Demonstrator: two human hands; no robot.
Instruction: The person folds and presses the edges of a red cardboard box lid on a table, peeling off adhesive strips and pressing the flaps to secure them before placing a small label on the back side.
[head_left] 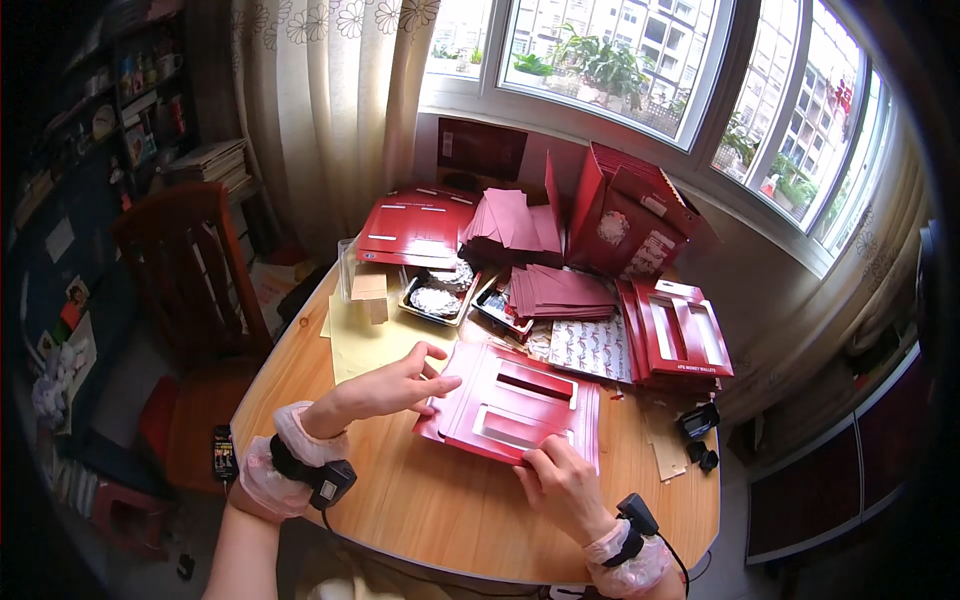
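Note:
A flat red cardboard box blank (475, 385) with two cut-out windows lies on the table in front of me, slightly slanted. My right hand (562, 490) grips its near edge, thumb and fingers closed on the card. At its left side is my left hand (385, 385), fingers bent and spread apart, the tips over the left flap. Whether those fingertips touch the card I cannot tell. Both wrists wear clear plastic wraps with a black strapped device.
Beyond the blank are stacked windowed red boxes (685, 335), pink envelopes (565, 292), a tray of patterned pieces (437, 300) and a large red carton (625, 215). Yellow paper (365, 345) lies at left, small black parts (698, 422) at right. A wooden chair (190, 270) stands left.

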